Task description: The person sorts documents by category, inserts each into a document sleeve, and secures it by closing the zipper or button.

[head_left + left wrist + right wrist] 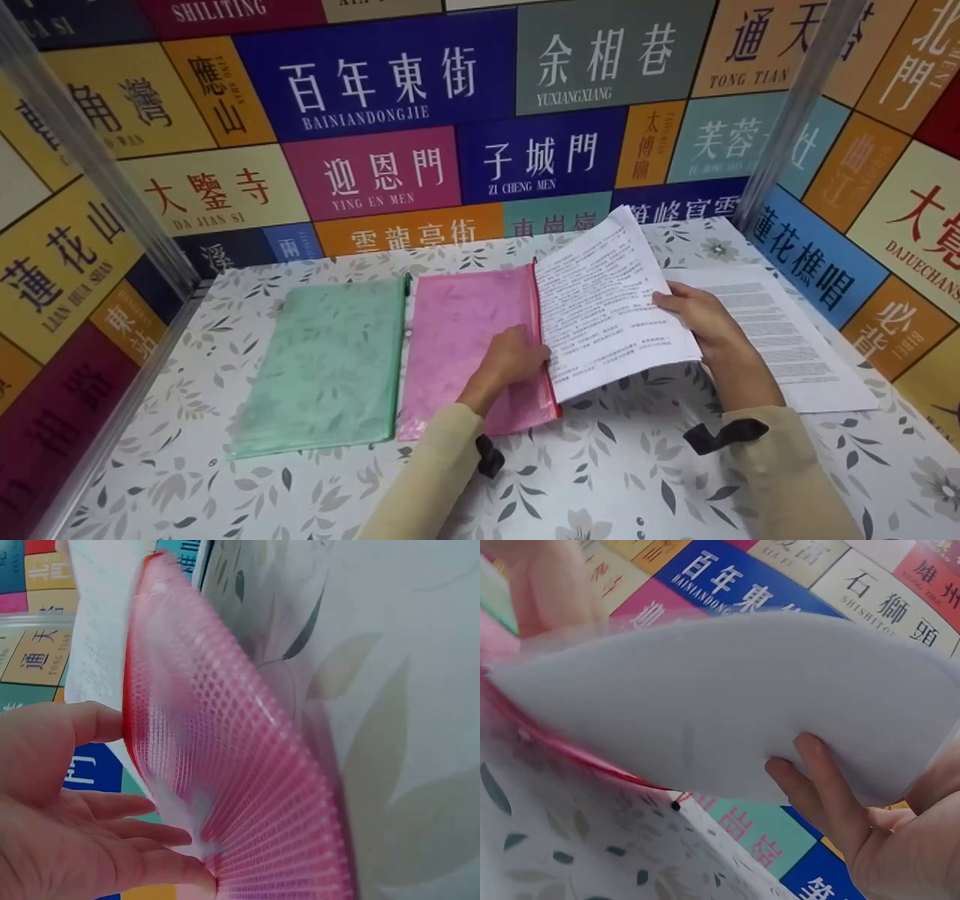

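A pink mesh zip pouch (471,337) with a red zip edge lies mid-table. My left hand (514,360) holds it at that edge, with the thumb (99,721) against the red zip and the fingers spread lower along the opening. My right hand (701,315) grips a stack of printed sheets (607,307) by its right side, thumb on top and fingers (821,772) beneath. The sheets tilt up from the table, their left edge at the pouch's mouth. Under them, the right wrist view shows the blank back of the stack (667,705).
Left of the pink pouch lies a green zip pouch (322,367), flat on the flower-patterned tablecloth (300,495). More printed sheets (795,345) rest at the right, partly behind my right hand. Walls of coloured signs (375,82) close off the back and sides.
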A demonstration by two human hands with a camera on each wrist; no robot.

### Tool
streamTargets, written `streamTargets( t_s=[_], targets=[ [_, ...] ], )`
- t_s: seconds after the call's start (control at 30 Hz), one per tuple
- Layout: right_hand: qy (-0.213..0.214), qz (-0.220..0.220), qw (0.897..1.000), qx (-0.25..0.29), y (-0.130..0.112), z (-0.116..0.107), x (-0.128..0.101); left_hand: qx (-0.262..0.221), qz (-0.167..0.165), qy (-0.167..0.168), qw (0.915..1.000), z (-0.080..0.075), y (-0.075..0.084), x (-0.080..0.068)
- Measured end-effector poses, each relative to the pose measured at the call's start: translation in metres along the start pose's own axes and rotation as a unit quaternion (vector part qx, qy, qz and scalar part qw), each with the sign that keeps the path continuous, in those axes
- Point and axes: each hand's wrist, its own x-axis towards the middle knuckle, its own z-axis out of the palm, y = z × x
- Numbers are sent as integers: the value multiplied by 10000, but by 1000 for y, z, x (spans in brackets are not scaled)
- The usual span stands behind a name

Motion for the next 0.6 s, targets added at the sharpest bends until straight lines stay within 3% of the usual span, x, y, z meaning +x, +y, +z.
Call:
streamTargets(
  t_s=[0.2, 0.6],
  targets=[
    [-116, 16, 9999, -28, 8, 5, 3, 191, -187, 49, 9996, 10, 2, 0],
    [-635, 129, 9978, 125, 18, 5, 8, 571, -447, 460, 9963, 17, 8, 0]
  ],
)
